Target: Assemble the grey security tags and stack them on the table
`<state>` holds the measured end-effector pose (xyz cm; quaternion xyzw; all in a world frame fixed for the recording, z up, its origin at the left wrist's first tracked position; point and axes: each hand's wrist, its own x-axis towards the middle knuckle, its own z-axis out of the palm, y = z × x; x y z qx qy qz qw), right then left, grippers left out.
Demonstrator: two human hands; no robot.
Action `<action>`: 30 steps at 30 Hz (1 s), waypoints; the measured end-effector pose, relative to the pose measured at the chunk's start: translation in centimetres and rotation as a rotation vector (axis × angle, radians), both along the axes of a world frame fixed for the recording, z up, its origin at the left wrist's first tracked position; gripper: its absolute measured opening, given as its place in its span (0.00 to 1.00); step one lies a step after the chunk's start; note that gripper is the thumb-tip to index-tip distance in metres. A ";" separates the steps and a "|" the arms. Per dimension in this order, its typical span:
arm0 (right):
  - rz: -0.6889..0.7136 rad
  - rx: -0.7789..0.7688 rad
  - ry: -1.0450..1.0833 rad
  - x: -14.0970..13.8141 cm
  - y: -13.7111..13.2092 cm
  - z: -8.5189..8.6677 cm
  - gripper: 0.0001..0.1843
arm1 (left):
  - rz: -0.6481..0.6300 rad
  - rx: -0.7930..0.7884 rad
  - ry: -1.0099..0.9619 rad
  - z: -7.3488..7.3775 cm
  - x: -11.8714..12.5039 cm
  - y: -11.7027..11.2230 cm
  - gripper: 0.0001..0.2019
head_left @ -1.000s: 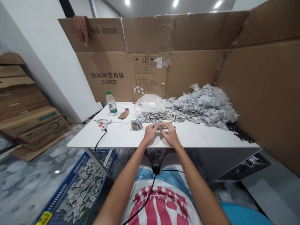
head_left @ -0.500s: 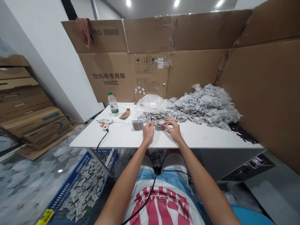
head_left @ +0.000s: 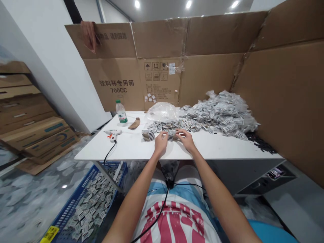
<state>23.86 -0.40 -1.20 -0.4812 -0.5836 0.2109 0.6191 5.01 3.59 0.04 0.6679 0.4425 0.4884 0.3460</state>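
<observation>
A stack of small flat grey slotted pieces [head_left: 172, 136] stands on the white table between my hands. My left hand [head_left: 161, 141] has its fingers closed against the left side of this stack. From the right, my right hand [head_left: 186, 139] presses thumb and fingertips on the other side. The fingers hide parts of the stack's edges. Just left of my left hand is a second neat stack of the same pieces [head_left: 148, 135], untouched. Loose slotted pieces [head_left: 188, 125] lie in a heap right behind the hands.
A pile of bagged pieces [head_left: 227, 113] and black strips [head_left: 262, 143] lie right. A clear plastic bag [head_left: 162, 111], bottle [head_left: 122, 113], brown curved scrap [head_left: 134, 123] and glue gun [head_left: 114, 135] are behind and left. Cardboard [head_left: 210, 74] walls the back. Below-left is a blue basket [head_left: 73, 199] of pieces.
The top piece, tilted at my right fingers before, now lies flatter on the stack. My hands have settled along the stack's sides. The view has shifted slightly.
</observation>
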 end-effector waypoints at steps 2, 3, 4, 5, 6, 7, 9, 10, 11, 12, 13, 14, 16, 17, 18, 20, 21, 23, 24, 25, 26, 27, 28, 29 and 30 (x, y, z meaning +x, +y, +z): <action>0.001 -0.001 0.000 0.0 0.0 0.0 0.12 | -0.009 0.004 -0.003 -0.1 0.0 0.1 0.14; 0.001 0.002 0.000 0.0 0.1 -0.1 0.12 | -0.013 0.003 -0.005 -0.2 0.0 0.2 0.14; 0.000 0.003 0.000 0.0 0.1 -0.1 0.12 | -0.015 -0.002 -0.006 -0.2 0.1 0.2 0.14; -0.003 0.002 0.001 0.0 0.1 -0.1 0.12 | -0.016 -0.008 -0.008 -0.3 0.1 0.3 0.14; -0.006 -0.001 0.001 0.0 0.1 -0.1 0.12 | -0.017 -0.013 -0.008 -0.3 0.1 0.4 0.14; -0.008 -0.005 0.001 0.0 0.1 -0.1 0.12 | -0.016 -0.015 -0.006 -0.4 0.1 0.4 0.14; -0.005 -0.013 -0.003 -0.1 0.1 -0.1 0.13 | -0.014 -0.005 -0.002 -0.4 0.0 0.5 0.14; -0.002 -0.015 -0.004 -0.1 0.1 -0.1 0.13 | -0.012 0.001 0.002 -0.5 0.0 0.5 0.13; 0.000 -0.017 -0.006 -0.1 0.1 -0.1 0.13 | -0.009 0.005 0.006 -0.5 0.0 0.5 0.13; 0.001 -0.019 -0.005 -0.2 0.1 -0.1 0.14 | -0.004 0.005 0.010 -0.4 0.0 0.4 0.13; 0.001 -0.022 -0.003 -0.2 0.1 -0.2 0.14 | 0.000 0.003 0.013 -0.4 0.0 0.4 0.13; 0.001 -0.024 -0.001 -0.2 0.1 -0.2 0.14 | 0.004 -0.001 0.015 -0.4 0.0 0.4 0.13; 0.004 -0.024 0.001 -0.2 0.1 -0.3 0.15 | 0.009 -0.005 0.016 -0.3 0.0 0.3 0.13; 0.007 -0.022 0.001 -0.2 0.1 -0.3 0.15 | 0.012 -0.008 0.014 -0.2 0.0 0.2 0.13; 0.011 -0.019 0.001 -0.2 0.1 -0.3 0.15 | 0.018 -0.012 0.014 -0.2 0.0 0.1 0.14; 0.021 -0.017 -0.001 -0.2 0.1 -0.3 0.16 | 0.029 -0.022 0.019 -0.1 0.0 0.0 0.14; 0.023 -0.019 -0.001 -0.2 0.0 -0.3 0.17 | 0.031 -0.027 0.024 0.0 0.0 0.0 0.13; 0.021 -0.025 -0.001 -0.2 0.1 -0.3 0.19 | 0.027 -0.029 0.031 0.0 0.0 0.0 0.13; 0.014 -0.027 0.000 -0.2 0.1 -0.3 0.20 | 0.023 -0.027 0.034 0.0 0.0 0.0 0.13; 0.008 -0.029 0.002 -0.2 0.1 -0.4 0.20 | 0.020 -0.027 0.036 0.0 0.0 0.0 0.13; 0.003 -0.030 0.004 -0.2 0.2 -0.4 0.21 | 0.019 -0.028 0.038 0.0 0.0 -0.1 0.14; -0.001 -0.029 0.004 -0.2 0.2 -0.5 0.21 | 0.019 -0.032 0.042 0.0 0.0 -0.1 0.14; -0.003 -0.028 0.002 -0.2 0.3 -0.5 0.21 | 0.021 -0.037 0.044 0.0 0.0 -0.1 0.15; -0.004 -0.026 -0.002 -0.1 0.3 -0.5 0.21 | 0.026 -0.042 0.044 0.0 0.0 -0.1 0.15; -0.006 -0.026 -0.007 -0.1 0.3 -0.5 0.21 | 0.033 -0.045 0.043 0.0 0.0 -0.2 0.15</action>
